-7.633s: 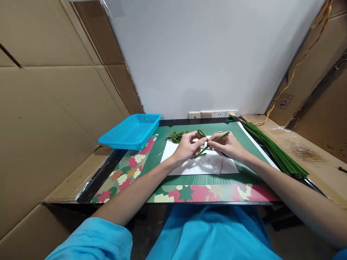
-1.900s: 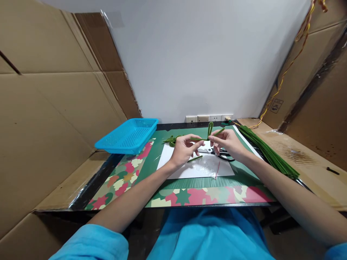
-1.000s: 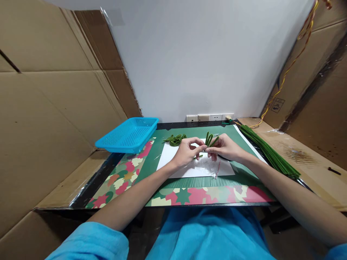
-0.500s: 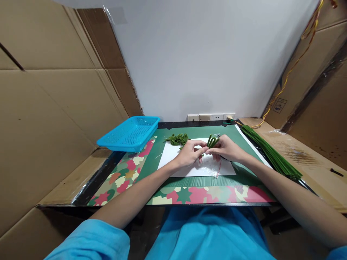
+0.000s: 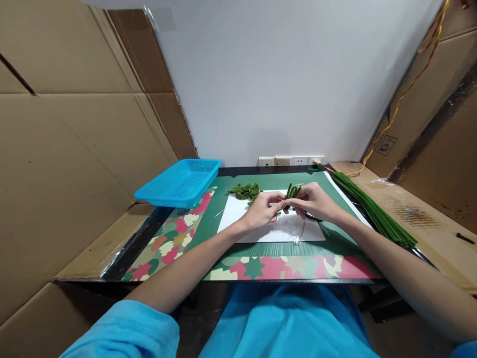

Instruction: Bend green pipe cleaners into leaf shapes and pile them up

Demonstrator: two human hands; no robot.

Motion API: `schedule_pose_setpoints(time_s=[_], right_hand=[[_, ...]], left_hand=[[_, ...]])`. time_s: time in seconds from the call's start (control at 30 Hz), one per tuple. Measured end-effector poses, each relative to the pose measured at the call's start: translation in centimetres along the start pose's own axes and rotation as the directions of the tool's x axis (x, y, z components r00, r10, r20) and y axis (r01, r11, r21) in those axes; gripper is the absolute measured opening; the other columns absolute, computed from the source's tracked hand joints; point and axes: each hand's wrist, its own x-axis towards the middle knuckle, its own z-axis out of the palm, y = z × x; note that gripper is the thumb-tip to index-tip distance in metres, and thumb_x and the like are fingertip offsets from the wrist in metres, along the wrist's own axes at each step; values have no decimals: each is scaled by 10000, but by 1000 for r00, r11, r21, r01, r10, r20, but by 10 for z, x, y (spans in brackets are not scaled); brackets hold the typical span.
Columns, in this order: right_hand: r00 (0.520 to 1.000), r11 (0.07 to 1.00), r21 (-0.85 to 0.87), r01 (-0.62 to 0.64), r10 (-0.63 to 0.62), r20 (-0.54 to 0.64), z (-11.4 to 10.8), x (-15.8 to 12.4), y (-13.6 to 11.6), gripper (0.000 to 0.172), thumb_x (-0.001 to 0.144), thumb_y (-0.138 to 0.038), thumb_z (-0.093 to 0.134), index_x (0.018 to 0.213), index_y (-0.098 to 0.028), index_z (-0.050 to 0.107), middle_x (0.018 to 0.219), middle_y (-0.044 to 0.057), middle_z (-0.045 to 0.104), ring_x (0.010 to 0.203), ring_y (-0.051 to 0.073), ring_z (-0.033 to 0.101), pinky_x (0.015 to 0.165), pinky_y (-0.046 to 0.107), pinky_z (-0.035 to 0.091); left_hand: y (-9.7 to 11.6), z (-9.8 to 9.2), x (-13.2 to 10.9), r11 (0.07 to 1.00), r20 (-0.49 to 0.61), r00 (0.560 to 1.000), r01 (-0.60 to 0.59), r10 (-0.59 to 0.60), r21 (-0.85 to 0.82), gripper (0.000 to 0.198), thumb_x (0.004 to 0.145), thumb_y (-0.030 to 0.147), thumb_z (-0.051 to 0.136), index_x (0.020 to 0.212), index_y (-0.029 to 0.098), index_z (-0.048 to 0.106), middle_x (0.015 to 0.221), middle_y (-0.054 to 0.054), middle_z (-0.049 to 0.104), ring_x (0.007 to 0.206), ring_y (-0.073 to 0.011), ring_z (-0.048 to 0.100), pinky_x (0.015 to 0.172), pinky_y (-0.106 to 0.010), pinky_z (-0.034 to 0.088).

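Note:
Between my two hands is a small piece of looped green pipe cleaners [image 5: 293, 191], its loops pointing up. My left hand [image 5: 264, 209] pinches its lower end from the left. From the right, my right hand [image 5: 312, 201] closes thumb and fingers on the same piece. Both hands are above a white sheet of paper [image 5: 233, 219]. A clear plastic bag [image 5: 292, 231] with a red edge lies on the sheet below them. To the left of my fingers rests a pile of bent green pipe cleaners [image 5: 244, 191]. A dark curved handle [image 5: 312, 217] shows partly under my right hand.
A blue plastic basket [image 5: 179, 184] stands at the back left. Long straight green pipe cleaners [image 5: 374, 211] lie in a bundle on the right. Cardboard panels [image 5: 74, 149] flank the table. Power sockets [image 5: 283, 161] and a yellow cord [image 5: 397, 107] are at the wall.
My right hand has turned slightly, its thumb now reaching across toward my left fingertips. The looped green piece stands more upright. The view has shifted a little.

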Motion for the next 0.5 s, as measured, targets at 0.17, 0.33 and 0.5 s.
schedule_pose_setpoints(time_s=[0.17,0.33,0.5], right_hand=[[1000,999,-43,-17,16,-12,-2,0,1,469,937,-559,672,791,-121,755,477,-11,587,400,100,483,441,225,333],[999,999,-52,17,-18,-30,0,0,1,514,978,-567,604,675,-153,639,432,-26,524,411,96,429,476,237,333],[995,996,-33,84,-86,-56,7,0,-2,476,972,-573,612,711,-176,581,524,-40,510,477,100,429,491,243,316]], left_hand=[[-2,1,-1,999,-16,999,30,-30,28,501,877,595,705,917,96,718,746,3,543,490,-44,373,449,-204,291],[-2,6,0,998,-23,999,36,-35,44,496,868,591,707,940,100,713,681,39,443,537,-64,306,471,-207,285],[1,7,-1,997,11,999,35,-36,72,462,884,577,680,788,129,620,659,34,445,531,-71,339,477,-218,270]])
